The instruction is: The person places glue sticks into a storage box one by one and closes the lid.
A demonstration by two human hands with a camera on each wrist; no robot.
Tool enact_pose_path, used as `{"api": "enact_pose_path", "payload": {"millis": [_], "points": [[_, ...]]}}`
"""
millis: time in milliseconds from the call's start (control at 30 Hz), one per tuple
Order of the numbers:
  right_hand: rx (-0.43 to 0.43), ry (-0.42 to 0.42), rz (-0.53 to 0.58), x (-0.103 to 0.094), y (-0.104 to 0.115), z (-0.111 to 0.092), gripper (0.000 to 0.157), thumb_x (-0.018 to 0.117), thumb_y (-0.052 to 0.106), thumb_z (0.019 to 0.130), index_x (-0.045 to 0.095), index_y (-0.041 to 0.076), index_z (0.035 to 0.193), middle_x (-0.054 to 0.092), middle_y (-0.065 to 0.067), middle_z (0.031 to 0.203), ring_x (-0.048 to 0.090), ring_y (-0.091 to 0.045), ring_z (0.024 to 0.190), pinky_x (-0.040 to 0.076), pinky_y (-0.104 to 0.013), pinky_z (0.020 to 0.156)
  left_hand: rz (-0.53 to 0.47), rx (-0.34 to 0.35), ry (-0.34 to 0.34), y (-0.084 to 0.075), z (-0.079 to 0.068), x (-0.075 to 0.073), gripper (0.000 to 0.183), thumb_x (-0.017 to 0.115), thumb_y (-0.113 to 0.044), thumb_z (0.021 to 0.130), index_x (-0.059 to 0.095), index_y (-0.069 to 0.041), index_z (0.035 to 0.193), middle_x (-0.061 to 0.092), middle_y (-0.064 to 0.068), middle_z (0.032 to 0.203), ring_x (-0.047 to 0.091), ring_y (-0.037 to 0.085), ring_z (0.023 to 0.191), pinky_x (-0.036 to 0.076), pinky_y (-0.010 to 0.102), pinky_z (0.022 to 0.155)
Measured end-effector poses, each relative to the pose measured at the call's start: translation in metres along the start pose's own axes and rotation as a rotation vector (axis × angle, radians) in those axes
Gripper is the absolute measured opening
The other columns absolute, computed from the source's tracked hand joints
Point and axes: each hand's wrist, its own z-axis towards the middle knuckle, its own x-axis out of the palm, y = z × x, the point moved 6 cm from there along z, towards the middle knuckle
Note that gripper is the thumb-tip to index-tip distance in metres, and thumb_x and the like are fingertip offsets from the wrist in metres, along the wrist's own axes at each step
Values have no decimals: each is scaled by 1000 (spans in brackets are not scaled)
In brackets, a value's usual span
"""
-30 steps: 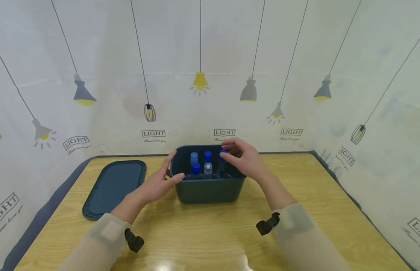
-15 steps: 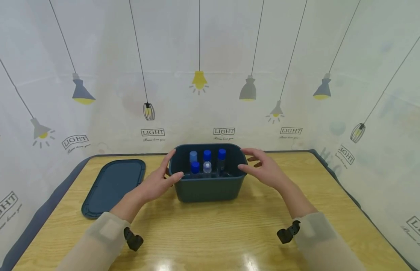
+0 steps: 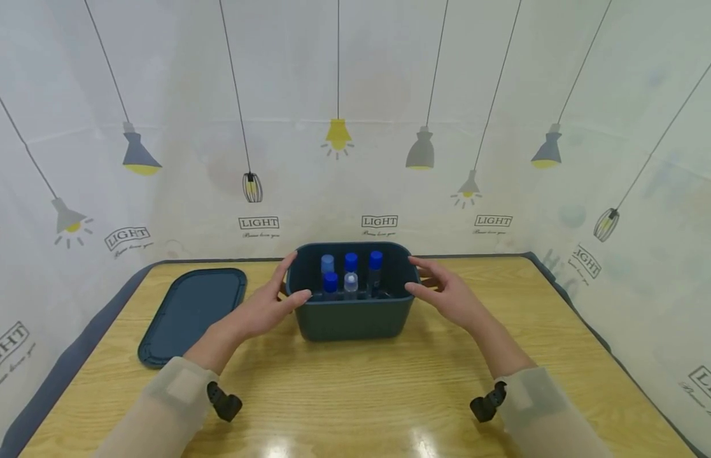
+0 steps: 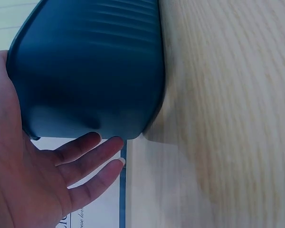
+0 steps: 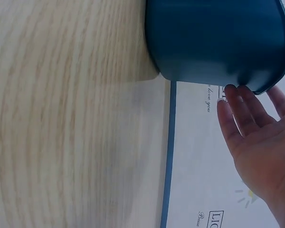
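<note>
A dark blue-green plastic bin [image 3: 352, 322] stands upright on the table, with several small bottles standing inside it. Most bottles have blue caps, such as the tall bottle [image 3: 375, 270] at the right; a clear-topped bottle [image 3: 351, 286] is at the front. My left hand [image 3: 258, 313] holds the bin's left end, its thumb over the front rim and index finger at the back corner. At the other end my right hand [image 3: 458, 299] holds the rim likewise. In the wrist views, the left fingers [image 4: 92, 159] and right fingers [image 5: 244, 111] lie at the outer end walls.
A dark blue lid [image 3: 196, 312] lies flat on the wooden table [image 3: 355, 388], left of the bin. Behind the bin is a pale curtain [image 3: 303, 89] printed with lamps.
My right hand has let go of the tall blue-capped bottle and moved right to the bin's right end. The left hand has stayed at the left end.
</note>
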Motion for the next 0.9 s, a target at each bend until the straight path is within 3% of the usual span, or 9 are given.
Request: {"api": "enact_pose_path", "payload": {"millis": [233, 433, 533, 667, 900], "points": [[9, -13, 30, 2, -1, -1, 69, 70, 50, 107, 45, 32, 168, 49, -18, 167, 58, -41, 144, 51, -63, 114, 36, 7, -14, -1, -1, -5, 97, 55, -69, 107, -7, -42, 176, 59, 21, 145, 66, 31, 116, 58, 48, 93], [4, -15, 42, 4, -3, -1, 67, 70, 48, 107, 46, 31, 168, 50, -19, 166, 60, -41, 142, 51, -63, 114, -13, 3, -78, 6, -10, -17, 93, 49, -65, 112, -10, -34, 177, 56, 22, 149, 72, 34, 118, 59, 51, 94], [2, -16, 45, 5, -3, 0, 68, 70, 48, 107, 45, 32, 168, 50, -19, 166, 60, -41, 142, 51, -63, 114, -24, 9, -130, 14, -24, -31, 80, 48, -58, 115, 13, -24, 178, 62, 19, 144, 74, 33, 120, 60, 50, 95], [5, -16, 48, 5, -3, 0, 68, 70, 49, 107, 45, 33, 168, 50, -18, 166, 60, -41, 142, 51, -63, 114, -53, -1, -143, 33, -49, -51, 63, 54, -49, 115, 46, -15, 168, 70, 18, 137, 74, 31, 117, 62, 45, 90], [8, -22, 63, 4, -6, -1, 68, 70, 47, 108, 45, 32, 168, 50, -19, 165, 61, -41, 142, 52, -61, 114, -126, -57, -100, 80, -94, -90, 52, 59, -41, 115, 60, -5, 153, 70, 23, 140, 77, 12, 110, 64, 39, 86]]}}
